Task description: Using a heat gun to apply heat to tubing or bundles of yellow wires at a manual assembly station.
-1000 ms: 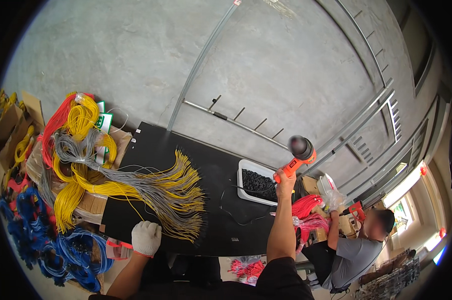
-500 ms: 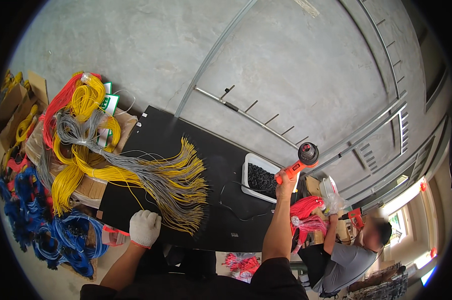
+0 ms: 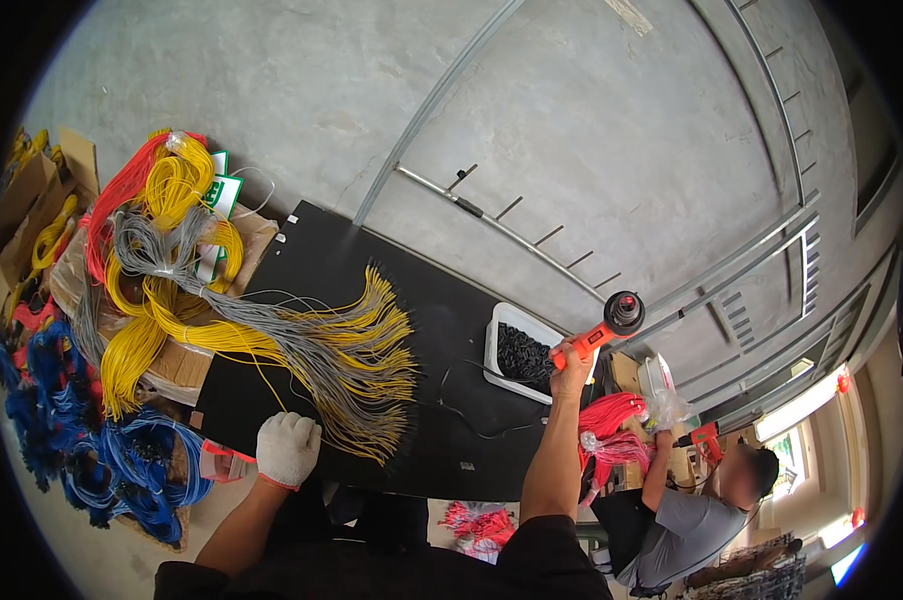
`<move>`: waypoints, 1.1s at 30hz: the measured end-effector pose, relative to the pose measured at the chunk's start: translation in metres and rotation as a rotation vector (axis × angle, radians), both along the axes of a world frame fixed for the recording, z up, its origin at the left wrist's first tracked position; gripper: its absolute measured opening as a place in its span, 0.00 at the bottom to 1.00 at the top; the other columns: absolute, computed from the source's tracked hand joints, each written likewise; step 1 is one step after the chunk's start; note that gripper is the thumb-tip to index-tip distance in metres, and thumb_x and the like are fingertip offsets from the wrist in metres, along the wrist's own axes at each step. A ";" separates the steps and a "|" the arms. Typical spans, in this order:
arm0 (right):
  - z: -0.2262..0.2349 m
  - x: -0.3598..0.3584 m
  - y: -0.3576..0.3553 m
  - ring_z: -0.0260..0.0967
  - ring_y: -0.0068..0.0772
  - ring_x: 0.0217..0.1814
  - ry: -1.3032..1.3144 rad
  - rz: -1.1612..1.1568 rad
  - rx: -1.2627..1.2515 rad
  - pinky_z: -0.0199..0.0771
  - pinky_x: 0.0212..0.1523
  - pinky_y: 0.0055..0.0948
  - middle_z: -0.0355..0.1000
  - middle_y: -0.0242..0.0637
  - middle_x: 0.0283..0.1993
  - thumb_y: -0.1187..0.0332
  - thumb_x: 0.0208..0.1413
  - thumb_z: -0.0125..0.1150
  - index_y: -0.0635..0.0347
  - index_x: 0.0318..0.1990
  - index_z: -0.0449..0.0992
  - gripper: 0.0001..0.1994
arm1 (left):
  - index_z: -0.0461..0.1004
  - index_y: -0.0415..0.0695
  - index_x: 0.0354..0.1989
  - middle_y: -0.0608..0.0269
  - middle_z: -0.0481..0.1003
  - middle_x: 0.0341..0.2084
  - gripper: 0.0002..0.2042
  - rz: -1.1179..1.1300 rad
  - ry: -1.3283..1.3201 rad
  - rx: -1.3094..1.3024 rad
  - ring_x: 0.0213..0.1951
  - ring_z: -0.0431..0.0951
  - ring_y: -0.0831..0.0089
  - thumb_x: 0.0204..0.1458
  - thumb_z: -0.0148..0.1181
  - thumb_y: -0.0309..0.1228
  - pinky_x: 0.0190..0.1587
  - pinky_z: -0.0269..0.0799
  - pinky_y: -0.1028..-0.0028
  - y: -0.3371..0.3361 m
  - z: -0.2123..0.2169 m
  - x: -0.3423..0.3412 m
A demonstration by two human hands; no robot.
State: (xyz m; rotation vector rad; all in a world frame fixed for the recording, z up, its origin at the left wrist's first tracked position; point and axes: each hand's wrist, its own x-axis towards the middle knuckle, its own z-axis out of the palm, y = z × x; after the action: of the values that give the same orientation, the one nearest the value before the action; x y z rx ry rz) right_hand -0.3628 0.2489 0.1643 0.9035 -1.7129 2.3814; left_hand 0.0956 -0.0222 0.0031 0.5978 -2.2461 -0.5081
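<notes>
Heat gun (image 3: pixel 603 331): orange with a black nozzle, raised above the table's right edge — fingers of the right hand (image 3: pixel 572 352) wrapped round its handle.
Left hand (image 3: pixel 287 448): white-gloved, fingers curled, resting at the black table's (image 3: pixel 321 265) near edge beside yellow-grey wires (image 3: pixel 346 355).
White tray (image 3: pixel 519 352): just left of the gun.

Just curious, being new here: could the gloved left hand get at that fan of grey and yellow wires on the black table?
Probably yes. The left hand rests at the black table edge beside the grey and yellow wires, with nothing between.
</notes>
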 end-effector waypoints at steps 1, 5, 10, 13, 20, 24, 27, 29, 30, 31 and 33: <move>-0.001 -0.001 0.001 0.76 0.32 0.30 0.001 0.000 0.001 0.80 0.34 0.31 0.74 0.38 0.35 0.82 0.58 0.62 0.63 0.46 0.73 0.10 | 0.74 0.46 0.26 0.58 0.74 0.24 0.09 -0.002 -0.004 0.002 0.32 0.78 0.53 0.52 0.71 0.30 0.37 0.75 0.54 0.000 0.000 0.000; -0.005 -0.003 0.002 0.77 0.33 0.30 -0.045 0.037 -0.036 0.80 0.34 0.32 0.74 0.39 0.36 0.82 0.59 0.61 0.63 0.48 0.73 0.11 | 0.75 0.46 0.26 0.58 0.75 0.24 0.09 -0.004 0.005 0.003 0.32 0.79 0.53 0.52 0.71 0.30 0.37 0.75 0.54 0.000 0.000 0.000; -0.006 -0.005 0.003 0.77 0.34 0.30 -0.034 0.047 -0.040 0.80 0.35 0.33 0.74 0.39 0.36 0.82 0.59 0.61 0.63 0.48 0.72 0.11 | 0.75 0.45 0.27 0.58 0.75 0.25 0.09 -0.005 0.014 0.008 0.32 0.79 0.52 0.52 0.71 0.30 0.37 0.75 0.54 0.000 -0.001 0.000; -0.006 -0.005 0.004 0.76 0.34 0.31 -0.015 0.044 -0.023 0.80 0.35 0.33 0.74 0.39 0.36 0.82 0.59 0.61 0.63 0.48 0.72 0.11 | 0.75 0.45 0.26 0.58 0.75 0.25 0.09 -0.010 -0.001 0.008 0.32 0.79 0.52 0.52 0.71 0.29 0.37 0.75 0.54 -0.001 -0.002 -0.001; -0.007 -0.005 0.005 0.76 0.34 0.31 -0.027 0.046 -0.039 0.80 0.34 0.34 0.74 0.40 0.36 0.82 0.59 0.62 0.62 0.48 0.72 0.11 | 0.74 0.46 0.26 0.58 0.75 0.25 0.09 -0.007 -0.001 0.005 0.32 0.79 0.53 0.52 0.71 0.29 0.37 0.75 0.54 -0.001 -0.003 -0.001; -0.005 -0.003 0.004 0.77 0.34 0.30 -0.023 0.032 -0.022 0.80 0.34 0.34 0.75 0.39 0.36 0.81 0.61 0.63 0.62 0.48 0.73 0.11 | 0.75 0.46 0.27 0.58 0.75 0.25 0.08 -0.004 0.004 0.008 0.32 0.79 0.53 0.52 0.71 0.30 0.37 0.75 0.54 0.000 -0.002 0.000; -0.002 0.000 0.000 0.76 0.32 0.29 -0.043 -0.081 -0.019 0.80 0.32 0.34 0.75 0.35 0.36 0.79 0.63 0.64 0.58 0.47 0.73 0.10 | 0.76 0.46 0.27 0.58 0.75 0.25 0.08 -0.001 0.008 0.014 0.32 0.79 0.53 0.52 0.71 0.30 0.37 0.74 0.54 0.001 0.000 0.002; 0.009 0.005 -0.009 0.76 0.30 0.30 -0.058 -0.213 -0.030 0.80 0.33 0.33 0.75 0.32 0.36 0.79 0.62 0.68 0.56 0.48 0.73 0.12 | 0.76 0.46 0.27 0.58 0.75 0.25 0.08 0.001 -0.002 0.017 0.32 0.79 0.53 0.52 0.71 0.30 0.37 0.74 0.54 0.001 0.000 0.002; 0.013 0.002 -0.009 0.76 0.30 0.31 -0.030 -0.233 -0.067 0.81 0.36 0.34 0.75 0.33 0.36 0.79 0.62 0.69 0.56 0.48 0.73 0.13 | 0.76 0.46 0.27 0.58 0.75 0.25 0.08 -0.006 0.008 0.014 0.32 0.78 0.53 0.52 0.71 0.30 0.37 0.74 0.54 0.000 0.000 0.001; 0.018 0.001 -0.009 0.76 0.31 0.32 -0.003 -0.253 -0.103 0.81 0.38 0.34 0.75 0.33 0.37 0.79 0.62 0.70 0.56 0.49 0.73 0.13 | 0.76 0.46 0.27 0.58 0.74 0.25 0.08 -0.014 0.017 0.011 0.32 0.78 0.53 0.52 0.71 0.30 0.36 0.74 0.54 0.000 0.002 0.000; 0.038 0.017 -0.021 0.75 0.31 0.35 -0.058 -0.157 -0.153 0.80 0.42 0.35 0.75 0.33 0.36 0.78 0.63 0.70 0.57 0.50 0.73 0.13 | 0.79 0.45 0.27 0.58 0.77 0.25 0.05 -0.013 -0.013 0.032 0.32 0.79 0.53 0.52 0.70 0.27 0.37 0.75 0.54 -0.001 0.003 0.001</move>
State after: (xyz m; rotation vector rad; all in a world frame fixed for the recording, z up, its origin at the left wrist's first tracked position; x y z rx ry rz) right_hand -0.3460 0.2282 0.2022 0.6589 -1.5319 2.4159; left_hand 0.0971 -0.0227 0.0063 0.6038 -2.2591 -0.5489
